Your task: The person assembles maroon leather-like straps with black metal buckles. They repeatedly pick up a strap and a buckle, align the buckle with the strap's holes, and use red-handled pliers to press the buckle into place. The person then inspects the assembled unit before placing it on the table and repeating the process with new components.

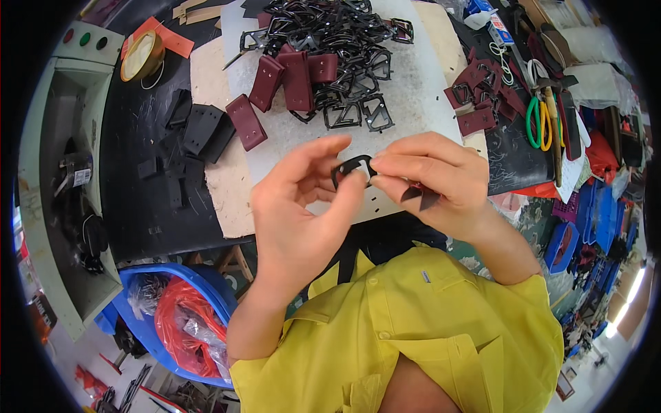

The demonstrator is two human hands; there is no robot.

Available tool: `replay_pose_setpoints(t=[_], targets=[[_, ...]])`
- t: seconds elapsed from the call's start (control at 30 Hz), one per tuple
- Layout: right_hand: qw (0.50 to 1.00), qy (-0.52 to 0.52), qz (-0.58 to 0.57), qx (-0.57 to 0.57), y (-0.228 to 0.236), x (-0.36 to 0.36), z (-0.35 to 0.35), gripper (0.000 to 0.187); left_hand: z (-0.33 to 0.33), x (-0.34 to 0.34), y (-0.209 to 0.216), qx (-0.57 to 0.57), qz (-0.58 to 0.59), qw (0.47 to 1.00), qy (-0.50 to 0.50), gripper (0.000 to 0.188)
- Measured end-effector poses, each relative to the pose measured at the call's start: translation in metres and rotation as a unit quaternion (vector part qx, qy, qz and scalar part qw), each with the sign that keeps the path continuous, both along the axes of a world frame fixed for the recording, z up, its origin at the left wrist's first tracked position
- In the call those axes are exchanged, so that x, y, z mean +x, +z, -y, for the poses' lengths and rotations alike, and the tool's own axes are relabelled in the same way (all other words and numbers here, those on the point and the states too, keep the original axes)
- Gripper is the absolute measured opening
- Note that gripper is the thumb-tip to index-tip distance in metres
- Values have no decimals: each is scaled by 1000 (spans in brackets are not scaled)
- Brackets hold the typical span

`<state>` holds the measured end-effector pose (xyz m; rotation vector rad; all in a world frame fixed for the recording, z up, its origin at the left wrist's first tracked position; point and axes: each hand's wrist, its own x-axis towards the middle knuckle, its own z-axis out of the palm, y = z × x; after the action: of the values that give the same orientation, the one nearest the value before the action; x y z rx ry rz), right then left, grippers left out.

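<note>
Here | left hand (pixel 301 199), right hand (pixel 444 180) on buckle (pixel 352 162) edges | bare sheet (pixel 421 96) beyond

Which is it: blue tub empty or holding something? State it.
Holding something: red plastic and clear plastic show inside the blue tub.

A hand could pass along the white sheet (pixel 425 89), right of the heap of black buckles (pixel 358 69) and left of the maroon straps (pixel 478 120). The heap blocks the way straight ahead, with maroon pieces (pixel 296 76) on its left. Black pieces (pixel 208 131) block the left of the table (pixel 144 220); nearer the front edge there is room before the metal box (pixel 76 103). Looped handles (pixel 533 102) limit the far right. The left hand (pixel 303 199) and right hand (pixel 441 175) fill the near middle.
</note>
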<state>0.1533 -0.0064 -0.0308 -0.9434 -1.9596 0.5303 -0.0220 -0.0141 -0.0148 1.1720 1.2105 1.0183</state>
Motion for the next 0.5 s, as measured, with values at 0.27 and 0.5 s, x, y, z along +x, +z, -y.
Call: replay_pose_setpoints(t=[0.27,0.5], targets=[[966,-69,-56,-242,15,-5,9,9,1,-1,-10,-48,139,988,48,20],[852,-115,-196,-471,20,-10,13,12,13,8,-11,30,96,990,101,21]])
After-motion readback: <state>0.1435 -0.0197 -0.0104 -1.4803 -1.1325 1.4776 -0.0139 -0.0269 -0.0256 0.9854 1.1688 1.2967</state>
